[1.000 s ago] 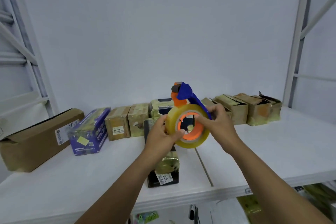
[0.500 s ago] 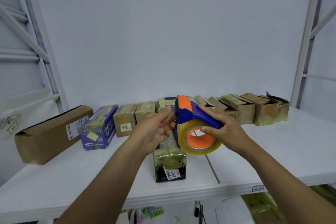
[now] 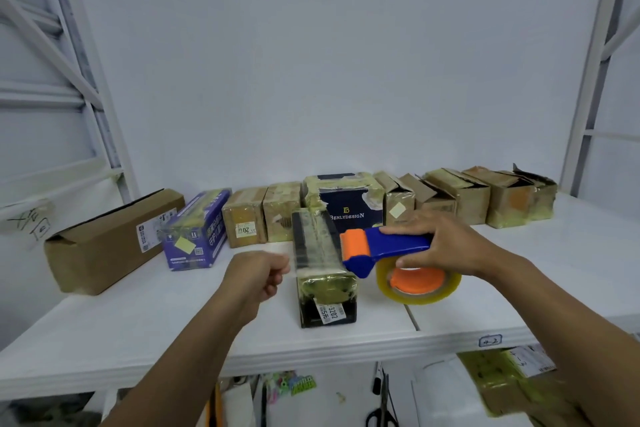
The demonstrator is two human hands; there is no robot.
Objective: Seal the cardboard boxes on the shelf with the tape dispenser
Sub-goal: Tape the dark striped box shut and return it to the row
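My right hand [image 3: 446,246] grips the blue handle of the tape dispenser [image 3: 384,251], which lies sideways with its orange head pointing left and its clear tape roll [image 3: 419,284] underneath. A stretch of clear tape [image 3: 311,253] runs from the head leftward across a long black box [image 3: 320,267] wrapped in tape, which stands end-on at the shelf front. My left hand [image 3: 258,274] pinches the free end of that tape, left of the box.
A row of boxes lines the back of the white shelf [image 3: 138,322]: a long brown carton [image 3: 104,239], a purple box [image 3: 197,229], small taped cartons [image 3: 263,218], a dark Benlydesign box [image 3: 349,208] and several open-flapped cartons [image 3: 485,198]. Scissors [image 3: 382,416] lie below.
The dispenser has turned from upright to sideways and dropped to the right of the black box. My left hand has pulled the tape end leftward across the box.
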